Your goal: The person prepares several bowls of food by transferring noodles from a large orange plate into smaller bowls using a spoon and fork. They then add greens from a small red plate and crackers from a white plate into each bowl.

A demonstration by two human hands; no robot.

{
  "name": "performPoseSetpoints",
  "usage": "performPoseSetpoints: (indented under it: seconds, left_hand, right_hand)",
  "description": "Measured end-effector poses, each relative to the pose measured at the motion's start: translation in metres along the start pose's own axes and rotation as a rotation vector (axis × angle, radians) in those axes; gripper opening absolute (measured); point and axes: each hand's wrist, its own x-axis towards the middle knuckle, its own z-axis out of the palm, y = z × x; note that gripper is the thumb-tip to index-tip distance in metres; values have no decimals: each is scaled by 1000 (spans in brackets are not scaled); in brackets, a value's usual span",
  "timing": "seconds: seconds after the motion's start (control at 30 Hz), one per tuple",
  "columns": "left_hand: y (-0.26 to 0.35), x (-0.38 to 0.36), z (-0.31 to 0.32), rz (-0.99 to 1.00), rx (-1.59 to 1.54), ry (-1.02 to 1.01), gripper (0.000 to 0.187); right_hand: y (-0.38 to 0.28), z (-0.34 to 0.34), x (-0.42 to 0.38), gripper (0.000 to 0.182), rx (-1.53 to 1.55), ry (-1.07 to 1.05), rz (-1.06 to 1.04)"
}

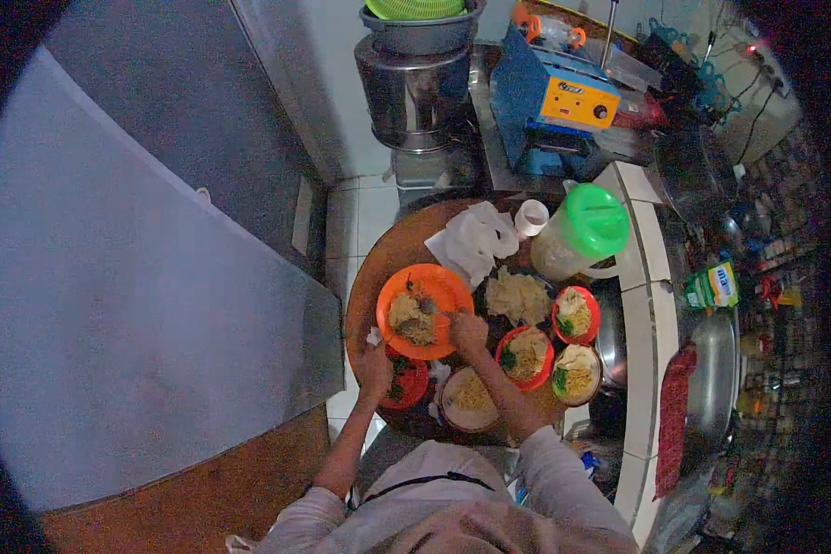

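Observation:
An orange plate [457,288] holds a mound of noodles [406,314], and its lower rim overlaps a red bowl with greens [406,383]. My left hand [374,369] is closed at the plate's lower left rim, with a small white tissue-like scrap [373,336] at the fingertips. On the plate's right side my right hand [469,334] is closed around the handle of a spoon [427,306], whose head lies among the noodles. Below my right forearm is a pale bowl of noodles [469,403]. To the right stands a red bowl of noodles and greens [526,358].
Two more filled bowls, one red [577,314] and one pale [577,374], sit at the round table's right side. Behind them stand a green-lidded pitcher [572,235], a white cup [531,218] and white plastic bags [478,238]. A tiled ledge [639,346] borders the right.

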Motion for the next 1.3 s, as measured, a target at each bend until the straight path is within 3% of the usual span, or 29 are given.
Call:
performPoseSetpoints:
  seconds: [0.07, 0.13, 0.2, 0.23, 0.3, 0.33, 0.4, 0.43, 0.5, 0.57, 0.63, 0.67, 0.73, 0.83, 0.9, 0.97, 1.03, 1.13, 1.2, 1.3]
  left_hand:
    - [-6, 1, 5, -69, -10, -94, 46]
    - [-17, 2, 18, -131, -23, -190, 47]
    - [-29, 3, 38, 229, 223, 304, 47]
    - [-13, 4, 23, 233, 220, 304, 47]
    - [33, 7, -29, -30, -118, 205, 44]
    - [17, 5, -10, -29, -119, 207, 44]
    - [-15, 3, 27, -207, -721, 37, 39]
    - [-17, 3, 28, -205, -725, 39, 39]
    - [-19, 4, 27, -100, 155, -163, 34]
    - [-17, 1, 25, -84, 127, -126, 33]
    - [-3, -1, 8, -71, 99, -87, 33]
    - [10, -5, -10, -76, 102, -112, 33]
    - [26, -10, -28, -82, 102, -136, 33]
    - [31, -16, -31, -5, 35, -183, 31]
    - [33, -21, -28, 167, 172, -143, 31]
    - [39, -23, -21, 115, 178, -210, 31]
    - [34, -23, -9, 64, 187, -276, 31]
    - [31, -19, 0, 74, 202, -226, 31]
    - [29, -18, 3, 120, 60, -102, 28]
    - [28, -15, 3, 109, 116, -54, 27]
  right_hand:
    - [1, -2, -1, 17, 37, 30, 16]
    - [3, -5, -1, 22, -20, -97, 155]
    - [11, 0, -6, 21, -21, -108, 153]
    - [16, 3, -9, 21, -20, -119, 145]
    - [19, -4, -17, 20, 18, -96, 126]
    - [20, -8, -21, 21, 57, -78, 104]
    - [23, -18, -29, 21, 76, -127, 140]
    - [23, -24, -32, 23, 94, -176, 177]
    - [20, -40, -37, 24, 62, -201, 152]
    - [21, -47, -41, 26, 30, -224, 133]
    - [27, -41, -47, 27, 123, -29, 44]
    - [29, -35, -46, 27, 122, -29, 44]
    - [31, -24, -43, 27, 88, -197, 278]
    - [19, -42, -50, 27, 38, -237, 237]
    - [4, -52, -56, 28, 30, -184, 184]
    - [-4, -48, -55, 28, 21, -131, 135]
    - [-9, -38, -45, 30, -29, -245, 171]
    - [-17, -38, -45, 30, 36, -67, 32]
    - [-13, -33, -34, 29, 26, -121, 69]
    - [-3, -30, -11, 26, 44, -164, 181]
